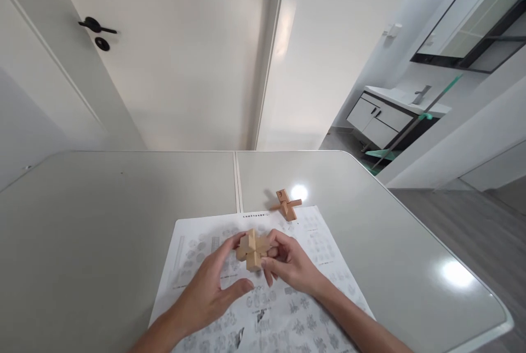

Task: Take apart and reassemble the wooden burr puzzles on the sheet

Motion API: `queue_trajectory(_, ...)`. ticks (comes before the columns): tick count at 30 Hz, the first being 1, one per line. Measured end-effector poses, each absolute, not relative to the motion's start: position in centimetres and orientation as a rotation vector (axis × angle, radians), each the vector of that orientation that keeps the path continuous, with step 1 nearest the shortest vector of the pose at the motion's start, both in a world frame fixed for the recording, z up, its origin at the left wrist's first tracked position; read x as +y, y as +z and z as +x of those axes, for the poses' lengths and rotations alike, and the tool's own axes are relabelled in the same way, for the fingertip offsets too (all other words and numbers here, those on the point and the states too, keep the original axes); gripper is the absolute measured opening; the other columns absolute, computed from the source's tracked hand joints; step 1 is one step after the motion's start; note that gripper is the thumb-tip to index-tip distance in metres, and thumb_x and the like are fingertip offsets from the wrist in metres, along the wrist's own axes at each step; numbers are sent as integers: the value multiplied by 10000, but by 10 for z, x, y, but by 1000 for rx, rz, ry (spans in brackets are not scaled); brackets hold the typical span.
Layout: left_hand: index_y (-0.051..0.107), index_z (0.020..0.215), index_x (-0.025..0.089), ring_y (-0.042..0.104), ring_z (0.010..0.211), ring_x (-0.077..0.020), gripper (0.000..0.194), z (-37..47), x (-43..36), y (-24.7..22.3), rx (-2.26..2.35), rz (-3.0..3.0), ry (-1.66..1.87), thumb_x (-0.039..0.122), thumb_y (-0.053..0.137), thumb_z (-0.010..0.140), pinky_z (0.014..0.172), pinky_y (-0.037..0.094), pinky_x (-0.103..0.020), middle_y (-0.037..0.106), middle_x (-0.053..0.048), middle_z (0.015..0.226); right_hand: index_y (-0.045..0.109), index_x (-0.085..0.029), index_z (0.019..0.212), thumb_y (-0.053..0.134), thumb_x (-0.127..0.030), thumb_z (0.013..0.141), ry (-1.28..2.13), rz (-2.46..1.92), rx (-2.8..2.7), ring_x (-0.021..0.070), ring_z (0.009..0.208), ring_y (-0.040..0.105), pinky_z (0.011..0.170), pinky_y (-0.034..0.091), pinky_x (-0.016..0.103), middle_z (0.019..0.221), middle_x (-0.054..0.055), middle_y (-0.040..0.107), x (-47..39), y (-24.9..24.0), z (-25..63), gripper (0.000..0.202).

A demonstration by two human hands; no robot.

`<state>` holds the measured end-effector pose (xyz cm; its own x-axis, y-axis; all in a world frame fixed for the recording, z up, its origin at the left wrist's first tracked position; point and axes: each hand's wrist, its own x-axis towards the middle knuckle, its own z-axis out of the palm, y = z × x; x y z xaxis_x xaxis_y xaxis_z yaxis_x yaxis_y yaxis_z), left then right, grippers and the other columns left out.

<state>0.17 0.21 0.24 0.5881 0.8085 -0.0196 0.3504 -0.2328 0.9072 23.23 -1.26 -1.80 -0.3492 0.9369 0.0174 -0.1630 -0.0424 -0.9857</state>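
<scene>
A light wooden interlocking block (252,250) is held above a printed paper sheet (184,265). My right hand (290,262) pinches its right side between thumb and fingers. On the left, my left hand (216,284) has its fingers behind the block's left edge, and its thumb is stretched out below, apart from the block. A darker reddish wooden cross-shaped piece (286,204) lies at the sheet's top edge, beyond my right hand.
The grey glossy table (102,243) has a seam running to its far edge. Behind it stand white door panels (184,57) with a black handle (95,25). At the right are a sink cabinet (384,114) and a green-ended pole (441,94).
</scene>
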Motion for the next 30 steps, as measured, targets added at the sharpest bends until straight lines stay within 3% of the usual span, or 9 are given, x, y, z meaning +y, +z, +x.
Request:
queue_trajectory(4, 460, 1506, 358, 587, 1338, -345, 650, 6, 1, 10, 963, 1736, 600, 550, 685, 927, 1108, 501, -522, 609, -98, 1473, 481, -244, 876, 795, -461, 898, 1606, -854, -1307, 126, 490, 626, 480, 431, 240, 673, -46, 659, -16, -20, 225, 382)
queue_trajectory(11, 566, 1370, 359, 654, 1222, -303, 590, 6, 2, 13, 847, 1638, 633, 448, 801, 836, 1042, 547, -451, 662, -60, 1381, 668, -205, 1023, 707, -504, 951, 1837, -688, -1433, 140, 657, 673, 541, 491, 246, 839, 22, 684, -12, -5, 231, 310)
queue_trajectory(18, 616, 1323, 340, 672, 1166, -321, 682, 4, 4, 14, 740, 1603, 622, 470, 897, 716, 1005, 557, -453, 693, -73, 1308, 737, -211, 932, 754, -416, 926, 1844, -766, -1496, 123, 591, 622, 564, 494, 251, 710, -15, 664, -16, -6, 231, 206)
queue_trajectory(26, 612, 1264, 326, 661, 1113, -295, 662, 3, 4, 10, 801, 1680, 654, 436, 925, 691, 966, 555, -429, 695, -58, 1248, 736, -194, 874, 862, -448, 818, 1722, -880, -1443, 106, 541, 522, 534, 430, 243, 699, -21, 622, -20, -9, 224, 290)
queue_trajectory(30, 606, 1253, 306, 659, 1067, -289, 653, 3, 3, 7, 847, 1709, 676, 490, 902, 702, 931, 553, -425, 700, -55, 1183, 728, -173, 844, 845, -468, 834, 1619, -912, -1485, 106, 534, 511, 512, 392, 232, 647, -26, 601, -21, -7, 222, 317)
